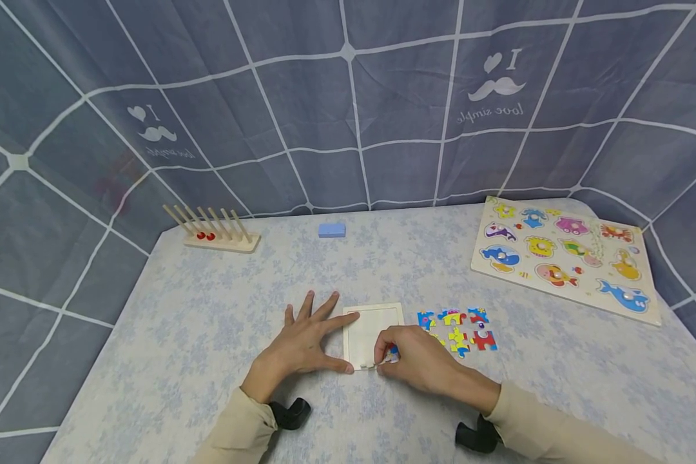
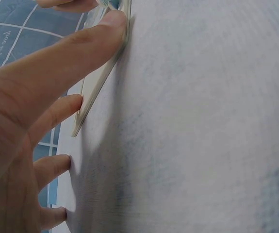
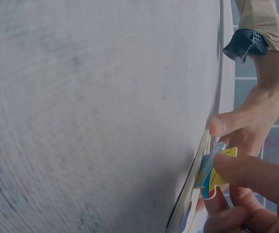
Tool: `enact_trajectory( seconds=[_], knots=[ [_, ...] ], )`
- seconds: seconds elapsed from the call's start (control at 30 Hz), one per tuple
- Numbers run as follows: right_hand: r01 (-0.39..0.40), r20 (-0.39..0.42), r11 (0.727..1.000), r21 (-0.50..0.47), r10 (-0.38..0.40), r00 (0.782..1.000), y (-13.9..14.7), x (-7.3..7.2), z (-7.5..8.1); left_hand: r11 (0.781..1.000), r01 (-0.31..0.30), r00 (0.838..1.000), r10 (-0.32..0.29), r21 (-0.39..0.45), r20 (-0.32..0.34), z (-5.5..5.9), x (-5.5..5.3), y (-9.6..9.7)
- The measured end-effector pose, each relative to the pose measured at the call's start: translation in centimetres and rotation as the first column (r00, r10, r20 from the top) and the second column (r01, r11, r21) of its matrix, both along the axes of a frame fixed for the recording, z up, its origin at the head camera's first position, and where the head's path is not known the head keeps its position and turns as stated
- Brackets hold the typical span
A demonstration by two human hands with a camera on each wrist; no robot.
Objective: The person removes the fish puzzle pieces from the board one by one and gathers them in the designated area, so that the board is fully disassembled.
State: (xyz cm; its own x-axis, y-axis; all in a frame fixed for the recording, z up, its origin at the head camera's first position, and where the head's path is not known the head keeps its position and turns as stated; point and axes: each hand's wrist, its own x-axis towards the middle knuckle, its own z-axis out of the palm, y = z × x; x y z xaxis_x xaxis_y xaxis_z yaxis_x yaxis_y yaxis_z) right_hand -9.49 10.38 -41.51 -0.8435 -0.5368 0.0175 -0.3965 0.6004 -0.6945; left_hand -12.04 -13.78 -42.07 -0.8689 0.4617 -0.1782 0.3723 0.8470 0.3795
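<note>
A small square wooden puzzle tray [image 1: 370, 325] with a raised rim lies at mid-table. My left hand [image 1: 300, 345] is spread beside it, thumb and index fingertip on its left rim. In the left wrist view the thumb [image 2: 71, 63] presses the edge of the tray. Over the tray's lower right corner, my right hand [image 1: 420, 362] pinches a jigsaw piece [image 3: 221, 170] with yellow, blue and red on it. That piece is tilted, and its lower edge is close to the tray rim; whether they touch I cannot tell. Several loose jigsaw pieces [image 1: 457, 341] lie right of the tray, partly hidden by the right hand.
At the back left stands a wooden peg rack [image 1: 226, 241] with red beads. A blue block [image 1: 332, 230] lies near the table's back edge. A sea-animal knob puzzle board [image 1: 562, 258] takes up the back right. Grey checked curtain [image 1: 325, 103] surrounds the table.
</note>
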Motion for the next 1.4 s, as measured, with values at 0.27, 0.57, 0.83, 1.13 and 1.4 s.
enact_trajectory(
  seconds=[0.27, 0.57, 0.83, 1.13, 1.4],
  knots=[
    [0.057, 0.071, 0.995, -0.078, -0.051, 0.996, 0.4, -0.3, 0.6, 1.0, -0.001, 1.0, 0.001, -0.003, -0.001, 0.0, 0.0, 0.0],
    [0.06, 0.192, 0.981, -0.183, -0.024, 0.981, 1.9, -0.9, 0.5, 1.0, -0.007, 1.0, 0.007, -0.011, 0.014, 0.2, 0.0, 0.1],
    [0.096, 0.292, 0.972, -0.214, -0.03, 0.956, 3.9, -0.7, 0.5, 1.0, -0.007, 1.0, 0.007, -0.005, 0.009, 0.1, 0.0, 0.1],
    [0.165, 0.349, 0.967, -0.196, -0.088, 0.933, 8.0, 0.1, 0.4, 1.0, -0.01, 1.0, 0.01, -0.004, 0.005, -0.1, 0.0, 0.0],
    [0.222, 0.373, 0.969, -0.111, -0.166, 0.913, 11.9, 1.0, 0.3, 1.0, -0.003, 1.0, 0.003, -0.003, 0.005, 0.0, 0.0, -0.1]
  ],
)
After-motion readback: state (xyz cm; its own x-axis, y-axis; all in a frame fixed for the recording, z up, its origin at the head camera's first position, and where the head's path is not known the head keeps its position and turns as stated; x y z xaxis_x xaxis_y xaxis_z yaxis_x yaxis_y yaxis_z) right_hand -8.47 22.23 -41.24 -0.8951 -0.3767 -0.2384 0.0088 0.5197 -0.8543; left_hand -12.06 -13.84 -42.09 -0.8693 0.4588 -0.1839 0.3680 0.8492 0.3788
